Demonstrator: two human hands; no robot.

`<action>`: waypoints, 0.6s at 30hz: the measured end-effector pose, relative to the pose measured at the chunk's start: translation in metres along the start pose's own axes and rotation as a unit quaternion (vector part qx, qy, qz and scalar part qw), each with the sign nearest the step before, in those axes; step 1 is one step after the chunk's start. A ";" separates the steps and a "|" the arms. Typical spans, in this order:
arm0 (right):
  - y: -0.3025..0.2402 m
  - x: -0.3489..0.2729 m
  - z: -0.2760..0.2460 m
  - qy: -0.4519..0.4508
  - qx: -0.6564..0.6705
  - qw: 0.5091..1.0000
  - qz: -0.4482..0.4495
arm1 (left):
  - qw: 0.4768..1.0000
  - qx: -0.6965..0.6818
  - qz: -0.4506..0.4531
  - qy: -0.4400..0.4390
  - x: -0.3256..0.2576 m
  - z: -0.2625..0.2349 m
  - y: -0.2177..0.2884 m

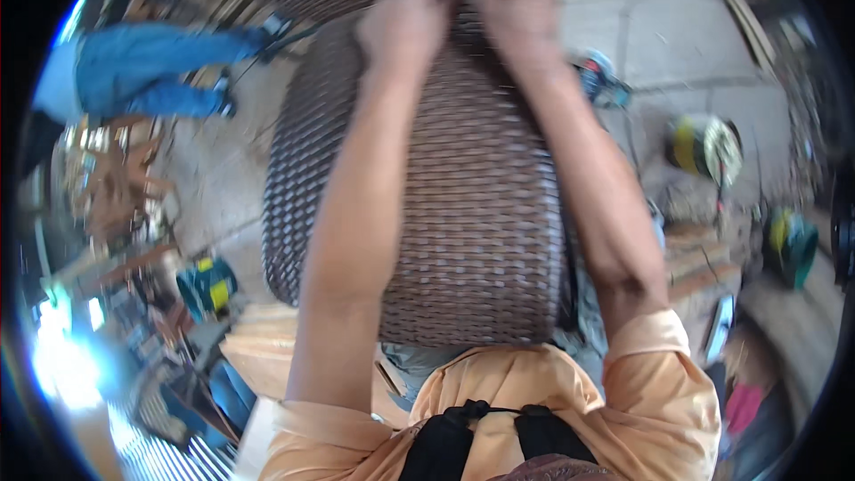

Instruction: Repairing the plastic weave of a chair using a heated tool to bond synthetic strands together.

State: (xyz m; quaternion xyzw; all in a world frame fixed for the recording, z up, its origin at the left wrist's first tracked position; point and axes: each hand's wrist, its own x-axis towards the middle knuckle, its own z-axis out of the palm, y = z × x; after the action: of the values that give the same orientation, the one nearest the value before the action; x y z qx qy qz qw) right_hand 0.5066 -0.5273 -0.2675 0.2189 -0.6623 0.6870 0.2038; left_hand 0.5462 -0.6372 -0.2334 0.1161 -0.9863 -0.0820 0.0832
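Observation:
A large brown woven wicker panel (481, 205), curved like a chair back, fills the middle of the head view. Both my arms reach up over it to its far edge. My left hand (403, 28) is closed in a fist against the weave near the top. My right hand (509, 2) sits just right of it, fingers pinched on a strand at the top edge, a pale fingertip showing. The picture is blurred, so the strand itself is hard to make out.
Another person in blue trousers (147, 67) stands at the upper left on the concrete floor. Wood pieces and tools (111, 183) lie at the left, a teal and yellow tool (207, 285) below them. Yellow-green gear (708, 147) and planks (699, 254) lie at the right.

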 end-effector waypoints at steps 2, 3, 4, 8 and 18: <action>-0.024 -0.003 -0.021 0.022 -0.195 0.972 -0.131 | 1.000 0.008 0.003 -0.013 0.001 0.002 -0.019; -0.044 -0.014 -0.041 -0.006 -0.189 0.979 -0.071 | 1.000 -0.023 -0.003 -0.005 -0.003 -0.002 -0.019; -0.061 -0.026 -0.056 0.034 -0.185 0.979 -0.075 | 1.000 -0.003 -0.015 -0.005 0.006 0.008 -0.031; -0.109 -0.115 -0.147 0.004 -0.200 0.977 0.070 | 0.998 0.064 0.004 -0.024 0.013 -0.003 -0.047; -0.174 -0.309 -0.260 0.027 -0.349 0.905 0.242 | 0.952 -0.254 0.147 -0.084 -0.093 -0.044 0.024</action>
State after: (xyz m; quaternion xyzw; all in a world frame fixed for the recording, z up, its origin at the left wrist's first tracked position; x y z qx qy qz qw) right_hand 0.8517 -0.2572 -0.3085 -0.0522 -0.8866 0.4457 0.1121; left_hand 0.6385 -0.5979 -0.1998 -0.0623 -0.9425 -0.3262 0.0375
